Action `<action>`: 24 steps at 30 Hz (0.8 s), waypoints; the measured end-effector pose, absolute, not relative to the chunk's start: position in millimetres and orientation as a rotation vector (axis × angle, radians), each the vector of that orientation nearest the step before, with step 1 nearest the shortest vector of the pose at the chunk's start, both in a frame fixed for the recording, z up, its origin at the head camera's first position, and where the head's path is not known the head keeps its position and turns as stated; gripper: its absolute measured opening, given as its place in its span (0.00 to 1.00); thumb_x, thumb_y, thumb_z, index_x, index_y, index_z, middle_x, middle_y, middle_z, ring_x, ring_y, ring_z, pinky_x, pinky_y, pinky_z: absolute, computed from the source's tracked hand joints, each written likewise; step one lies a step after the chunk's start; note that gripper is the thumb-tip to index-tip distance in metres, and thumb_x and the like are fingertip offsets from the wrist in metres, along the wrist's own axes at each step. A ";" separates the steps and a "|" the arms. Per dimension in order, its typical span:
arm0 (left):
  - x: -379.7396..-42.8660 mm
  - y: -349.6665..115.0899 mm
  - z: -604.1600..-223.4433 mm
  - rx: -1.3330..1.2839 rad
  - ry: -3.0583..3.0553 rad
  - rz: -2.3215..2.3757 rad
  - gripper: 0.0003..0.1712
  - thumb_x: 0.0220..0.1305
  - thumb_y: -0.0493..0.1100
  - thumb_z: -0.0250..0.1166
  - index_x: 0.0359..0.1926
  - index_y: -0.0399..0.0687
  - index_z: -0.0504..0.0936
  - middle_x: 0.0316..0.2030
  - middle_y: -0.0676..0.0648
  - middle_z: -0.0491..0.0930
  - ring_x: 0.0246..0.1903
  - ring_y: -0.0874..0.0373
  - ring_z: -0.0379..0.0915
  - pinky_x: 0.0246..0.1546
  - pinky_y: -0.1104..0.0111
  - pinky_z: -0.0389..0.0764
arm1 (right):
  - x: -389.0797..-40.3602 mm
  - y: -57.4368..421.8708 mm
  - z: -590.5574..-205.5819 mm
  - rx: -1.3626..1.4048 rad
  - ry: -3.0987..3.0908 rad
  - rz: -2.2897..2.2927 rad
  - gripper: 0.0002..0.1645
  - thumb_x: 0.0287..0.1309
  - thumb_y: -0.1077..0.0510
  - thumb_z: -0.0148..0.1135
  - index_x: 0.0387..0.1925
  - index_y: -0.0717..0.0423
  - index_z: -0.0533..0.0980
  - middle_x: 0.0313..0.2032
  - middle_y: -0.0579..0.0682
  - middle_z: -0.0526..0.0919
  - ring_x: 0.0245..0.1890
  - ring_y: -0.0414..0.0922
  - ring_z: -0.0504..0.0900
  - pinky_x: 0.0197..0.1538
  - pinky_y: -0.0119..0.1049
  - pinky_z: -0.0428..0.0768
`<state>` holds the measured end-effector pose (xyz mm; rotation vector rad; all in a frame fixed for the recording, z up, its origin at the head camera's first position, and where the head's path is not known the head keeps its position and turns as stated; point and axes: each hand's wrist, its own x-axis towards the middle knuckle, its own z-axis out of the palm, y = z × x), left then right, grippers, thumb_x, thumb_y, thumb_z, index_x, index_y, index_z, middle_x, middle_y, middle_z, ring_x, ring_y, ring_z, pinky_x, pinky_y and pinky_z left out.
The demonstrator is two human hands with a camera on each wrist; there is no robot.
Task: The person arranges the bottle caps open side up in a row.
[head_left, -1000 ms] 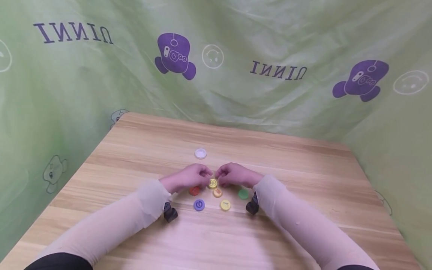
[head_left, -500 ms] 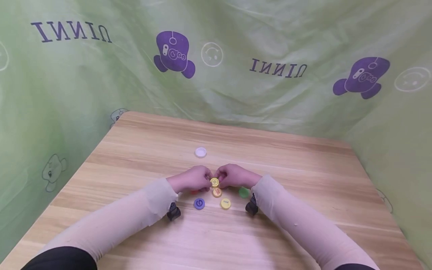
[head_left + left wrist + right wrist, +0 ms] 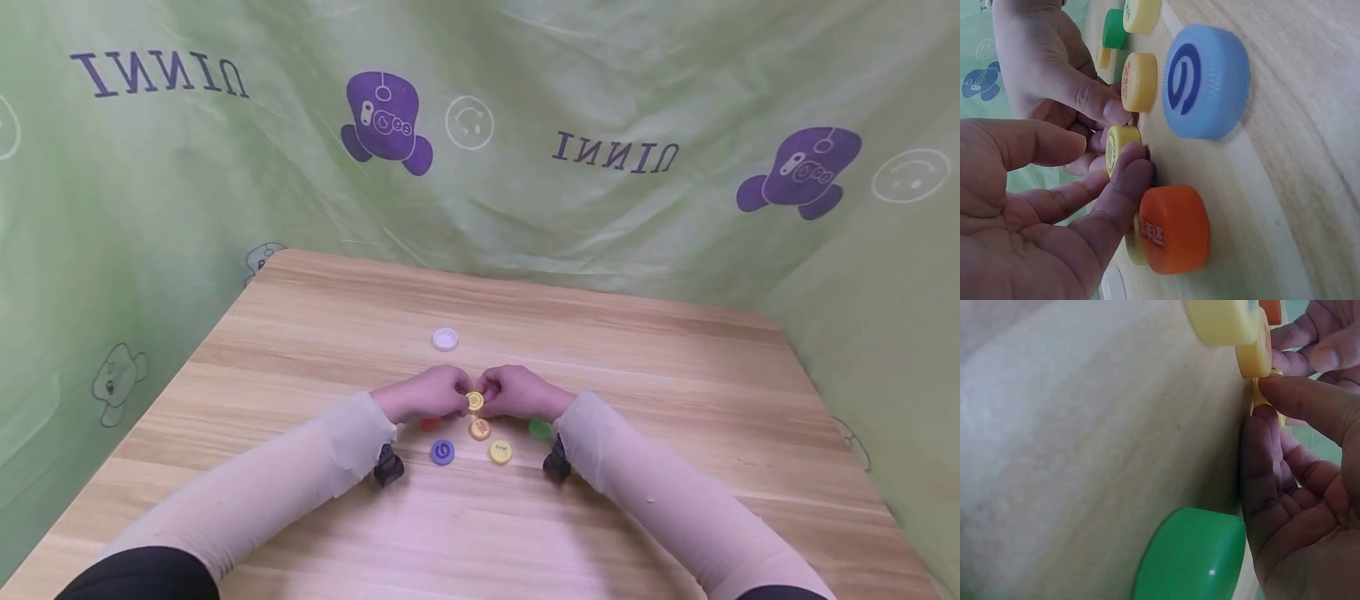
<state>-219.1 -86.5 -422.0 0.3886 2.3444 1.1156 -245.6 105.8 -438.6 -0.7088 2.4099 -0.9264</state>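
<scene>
one ylw cap (image 3: pixel 475 402), printed face approx. up

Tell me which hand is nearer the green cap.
Right. The right hand is just beyond the green cap; the left hand is farther off, across the yellow cap between the hands, by the orange-red cap.

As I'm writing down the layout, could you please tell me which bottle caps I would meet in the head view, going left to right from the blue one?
Blue bottle cap → held yellow bottle cap → pale yellow bottle cap → green bottle cap; caps with unclear places are left out.
</scene>
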 end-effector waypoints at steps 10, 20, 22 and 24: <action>-227.8 -93.2 -420.2 0.366 2.280 1.295 0.16 0.59 0.28 0.61 0.48 0.29 0.84 0.30 0.43 0.82 0.26 0.59 0.74 0.29 0.72 0.77 | -249.1 111.6 -436.7 -0.568 2.240 -1.126 0.12 0.63 0.62 0.70 0.45 0.64 0.80 0.33 0.48 0.83 0.31 0.40 0.80 0.36 0.31 0.81; -235.5 -100.7 -417.6 0.351 2.330 1.432 0.22 0.60 0.30 0.65 0.56 0.27 0.80 0.45 0.39 0.83 0.39 0.53 0.78 0.42 0.65 0.83 | -258.2 112.6 -432.7 -0.373 1.990 -1.407 0.13 0.71 0.61 0.61 0.48 0.69 0.78 0.39 0.56 0.83 0.38 0.45 0.81 0.46 0.36 0.84; -237.9 -101.5 -419.4 0.350 2.351 1.441 0.19 0.62 0.31 0.65 0.55 0.28 0.81 0.44 0.40 0.83 0.40 0.52 0.79 0.44 0.64 0.83 | -258.6 111.6 -431.3 -0.364 1.966 -1.439 0.14 0.73 0.61 0.59 0.48 0.71 0.77 0.39 0.57 0.83 0.39 0.46 0.82 0.47 0.37 0.84; -240.9 -102.8 -421.1 0.343 2.336 1.481 0.17 0.65 0.30 0.64 0.54 0.28 0.82 0.43 0.40 0.84 0.41 0.50 0.81 0.46 0.63 0.84 | -259.4 110.1 -430.6 -0.350 1.963 -1.473 0.14 0.74 0.60 0.58 0.49 0.71 0.77 0.40 0.59 0.84 0.40 0.47 0.82 0.48 0.38 0.85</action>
